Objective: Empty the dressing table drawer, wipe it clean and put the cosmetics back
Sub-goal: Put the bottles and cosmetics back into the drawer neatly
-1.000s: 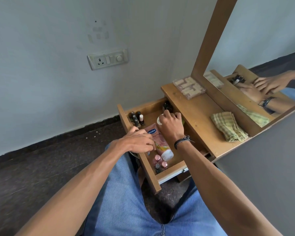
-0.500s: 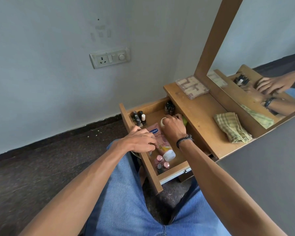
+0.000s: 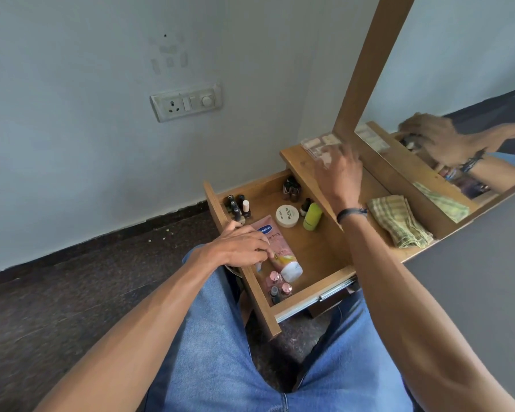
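We see the drawer (image 3: 262,304) pulled out of the dressing table, cosmetics inside. A pink tube (image 3: 283,257) lies flat near the front panel. A white round jar (image 3: 287,215) sits mid-drawer, with a yellow-green bottle (image 3: 312,216) just beside it. There are nail polish bottles (image 3: 238,206) in the far left corner, dark bottles (image 3: 292,185) at the back, and pink-capped bottles (image 3: 277,283) in the near corner.

The left hand (image 3: 238,248) rests on the drawer's front panel, fingers curled down, tips touching the pink tube. We cannot tell if it grips anything.

The right hand (image 3: 339,173) is up over the tabletop (image 3: 378,188) at a clear box (image 3: 318,147). It is blurred, so we cannot tell whether it grasps the box.

A checked cloth (image 3: 399,221) lies folded on the tabletop against the mirror (image 3: 443,84). A wall socket (image 3: 186,102) is on the wall to the left.
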Demonstrator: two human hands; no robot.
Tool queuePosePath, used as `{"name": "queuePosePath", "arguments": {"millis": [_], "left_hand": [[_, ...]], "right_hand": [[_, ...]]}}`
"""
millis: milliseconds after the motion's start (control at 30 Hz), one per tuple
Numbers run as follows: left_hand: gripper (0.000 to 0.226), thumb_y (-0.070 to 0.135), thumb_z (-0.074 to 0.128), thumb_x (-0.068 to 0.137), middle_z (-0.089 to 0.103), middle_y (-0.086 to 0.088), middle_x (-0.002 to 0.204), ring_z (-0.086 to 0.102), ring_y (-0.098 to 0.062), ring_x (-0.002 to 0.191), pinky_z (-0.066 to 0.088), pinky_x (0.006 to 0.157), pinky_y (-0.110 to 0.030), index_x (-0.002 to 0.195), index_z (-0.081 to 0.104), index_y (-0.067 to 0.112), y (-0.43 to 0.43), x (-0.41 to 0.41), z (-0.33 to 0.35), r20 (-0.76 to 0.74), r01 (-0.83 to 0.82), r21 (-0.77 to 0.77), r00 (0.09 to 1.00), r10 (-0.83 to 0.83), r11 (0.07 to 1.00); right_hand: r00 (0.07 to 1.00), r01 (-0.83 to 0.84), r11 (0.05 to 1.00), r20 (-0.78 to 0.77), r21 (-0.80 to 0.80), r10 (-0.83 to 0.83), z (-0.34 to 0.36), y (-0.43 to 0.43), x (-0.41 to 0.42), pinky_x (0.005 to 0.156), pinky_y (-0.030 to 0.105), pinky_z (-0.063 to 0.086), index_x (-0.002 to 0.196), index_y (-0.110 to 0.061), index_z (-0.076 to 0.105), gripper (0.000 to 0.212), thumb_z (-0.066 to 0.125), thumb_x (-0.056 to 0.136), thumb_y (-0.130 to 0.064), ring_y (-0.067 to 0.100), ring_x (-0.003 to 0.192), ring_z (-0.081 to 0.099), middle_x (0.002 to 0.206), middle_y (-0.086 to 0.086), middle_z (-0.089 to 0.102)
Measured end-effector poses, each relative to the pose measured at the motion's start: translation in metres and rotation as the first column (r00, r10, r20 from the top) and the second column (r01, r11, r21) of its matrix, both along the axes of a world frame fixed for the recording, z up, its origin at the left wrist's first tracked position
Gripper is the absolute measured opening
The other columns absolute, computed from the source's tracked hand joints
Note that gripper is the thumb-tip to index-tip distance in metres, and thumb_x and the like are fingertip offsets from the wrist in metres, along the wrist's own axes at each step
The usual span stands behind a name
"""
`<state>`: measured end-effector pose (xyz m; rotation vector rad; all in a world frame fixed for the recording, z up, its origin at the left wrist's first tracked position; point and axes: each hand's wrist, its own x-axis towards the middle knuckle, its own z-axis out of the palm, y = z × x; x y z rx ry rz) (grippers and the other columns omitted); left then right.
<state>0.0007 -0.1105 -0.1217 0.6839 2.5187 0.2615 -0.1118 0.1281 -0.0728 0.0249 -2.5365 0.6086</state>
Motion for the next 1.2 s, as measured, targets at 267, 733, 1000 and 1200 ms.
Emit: {"name": "queuePosePath", "arguments": {"millis": [267,733,1000,1200], "left_hand": [[0.039,0.036,0.038,0.100,0.044,0.024,0.147,0.025,-0.003,0.137,0.007,0.114,-0.039,0.129,0.061,0.049,0.000,0.002,0.006,0.029,-0.044,0.070,0.999,0.042,0.997],[0.039,0.037,0.039,0.098,0.045,0.022,0.148,0.026,-0.005,0.138,0.008,0.114,-0.043,0.128,0.061,0.049,0.000,0.002,0.004,0.030,-0.043,0.068,0.999,0.041,0.997],[0.040,0.037,0.038,0.097,0.046,0.022,0.146,0.029,-0.004,0.134,0.010,0.114,-0.043,0.127,0.062,0.048,-0.001,0.001,0.004,0.030,-0.052,0.084,0.998,0.050,0.995],[0.039,0.036,0.040,0.097,0.048,0.023,0.145,0.029,-0.002,0.133,0.009,0.114,-0.040,0.126,0.063,0.048,-0.002,0.002,0.005,0.036,-0.076,0.120,0.997,0.072,0.990]], "right_hand": [[0.874,0.048,0.999,0.483,0.015,-0.049,-0.017,0.041,-0.037,0.116,0.053,0.031,0.144,-0.030,0.046,0.067,0.063,0.087,-0.062,0.036,0.145,0.027,0.161,0.012,0.029],[0.866,0.020,0.999,0.500,-0.036,0.001,0.006,0.044,-0.041,0.108,0.047,0.038,0.127,-0.017,0.056,0.058,0.075,0.083,-0.050,0.042,0.136,0.033,0.146,0.017,0.035],[0.859,0.008,1.000,0.512,-0.010,-0.002,0.006,0.045,-0.035,0.106,0.046,0.036,0.122,-0.024,0.057,0.056,0.072,0.082,-0.060,0.040,0.134,0.030,0.146,0.012,0.037],[0.883,0.073,0.986,0.469,-0.148,0.005,-0.002,0.034,-0.030,0.104,0.046,0.039,0.119,-0.027,0.052,0.059,0.070,0.077,-0.064,0.037,0.127,0.045,0.140,0.012,0.046]]}}
